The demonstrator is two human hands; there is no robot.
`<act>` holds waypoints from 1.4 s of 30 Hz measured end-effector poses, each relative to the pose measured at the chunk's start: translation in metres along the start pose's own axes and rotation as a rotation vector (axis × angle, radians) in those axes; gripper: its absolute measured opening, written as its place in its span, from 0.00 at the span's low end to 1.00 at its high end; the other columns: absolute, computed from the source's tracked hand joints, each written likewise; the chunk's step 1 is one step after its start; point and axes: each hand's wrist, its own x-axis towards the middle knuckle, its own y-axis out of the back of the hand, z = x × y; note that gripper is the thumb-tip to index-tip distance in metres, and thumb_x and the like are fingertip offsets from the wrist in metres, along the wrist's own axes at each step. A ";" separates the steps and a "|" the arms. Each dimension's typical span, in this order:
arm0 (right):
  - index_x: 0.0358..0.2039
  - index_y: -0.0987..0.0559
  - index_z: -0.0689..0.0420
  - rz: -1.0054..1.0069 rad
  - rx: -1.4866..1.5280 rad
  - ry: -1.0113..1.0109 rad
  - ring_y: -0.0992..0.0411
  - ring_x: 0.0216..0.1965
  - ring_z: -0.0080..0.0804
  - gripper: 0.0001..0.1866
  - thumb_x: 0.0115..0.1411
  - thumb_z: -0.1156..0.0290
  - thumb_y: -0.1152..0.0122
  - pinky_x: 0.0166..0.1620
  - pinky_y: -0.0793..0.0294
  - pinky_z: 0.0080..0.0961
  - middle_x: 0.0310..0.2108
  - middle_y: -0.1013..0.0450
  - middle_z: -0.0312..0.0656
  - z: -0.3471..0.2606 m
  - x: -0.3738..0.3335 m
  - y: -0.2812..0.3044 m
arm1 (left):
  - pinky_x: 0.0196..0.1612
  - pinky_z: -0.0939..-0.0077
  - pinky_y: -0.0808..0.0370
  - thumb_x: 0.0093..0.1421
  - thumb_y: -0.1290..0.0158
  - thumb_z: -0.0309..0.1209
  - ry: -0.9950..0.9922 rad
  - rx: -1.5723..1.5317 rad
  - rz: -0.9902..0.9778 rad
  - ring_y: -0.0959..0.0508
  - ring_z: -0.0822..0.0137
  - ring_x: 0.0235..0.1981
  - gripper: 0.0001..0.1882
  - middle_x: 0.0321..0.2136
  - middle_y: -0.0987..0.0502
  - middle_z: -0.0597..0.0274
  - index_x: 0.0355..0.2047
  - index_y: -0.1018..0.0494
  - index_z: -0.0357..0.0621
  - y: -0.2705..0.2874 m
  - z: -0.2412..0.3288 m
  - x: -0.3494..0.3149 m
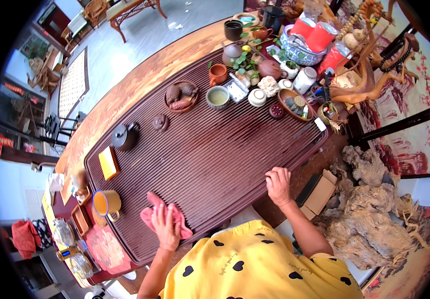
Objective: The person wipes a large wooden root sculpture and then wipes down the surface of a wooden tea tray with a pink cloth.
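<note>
My left hand (165,225) presses a pink cloth (150,215) onto the near left part of a big ribbed brown tea tray (195,169); the cloth bunches out around its fingers. At the tray's near right edge rests my right hand (278,186), its fingers bent over the rim and no cloth in them. Left of the cloth stands a yellow mug (107,203). Farther up on the tray are an orange-yellow folded pad (108,163), a dark teapot (124,137) and a small brown clay figure (160,122).
Toward the back stand a bowl of brown ornaments (181,96), a grey-green cup (218,97), an orange clay cup (218,74), and a white jar (304,78). Crowding the far right are potted plants and driftwood (359,92). An open cardboard box (319,192) lies beside a gnarled root (369,224).
</note>
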 end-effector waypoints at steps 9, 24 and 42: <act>0.42 0.27 0.53 0.034 0.012 0.042 0.32 0.42 0.42 0.13 0.55 0.71 0.43 0.45 0.38 0.41 0.42 0.32 0.42 0.007 -0.003 -0.008 | 0.63 0.41 0.42 0.56 0.44 0.32 -0.550 -0.166 -0.044 0.38 0.38 0.62 0.28 0.60 0.35 0.46 0.59 0.31 0.48 -0.081 0.175 0.193; 0.42 0.25 0.50 -0.050 0.022 0.053 0.32 0.42 0.40 0.16 0.50 0.73 0.38 0.47 0.38 0.40 0.43 0.32 0.38 0.015 -0.009 -0.010 | 0.62 0.38 0.42 0.52 0.42 0.33 -0.442 -0.099 -0.060 0.36 0.40 0.60 0.20 0.57 0.33 0.51 0.48 0.23 0.53 -0.032 0.064 0.131; 0.55 0.32 0.62 -0.082 0.325 0.029 0.35 0.50 0.54 0.28 0.52 0.77 0.36 0.56 0.36 0.45 0.50 0.35 0.55 -0.034 0.125 -0.006 | 0.59 0.45 0.36 0.55 0.44 0.29 -0.370 -0.182 0.123 0.33 0.41 0.57 0.19 0.53 0.31 0.47 0.48 0.25 0.45 -0.070 0.123 0.270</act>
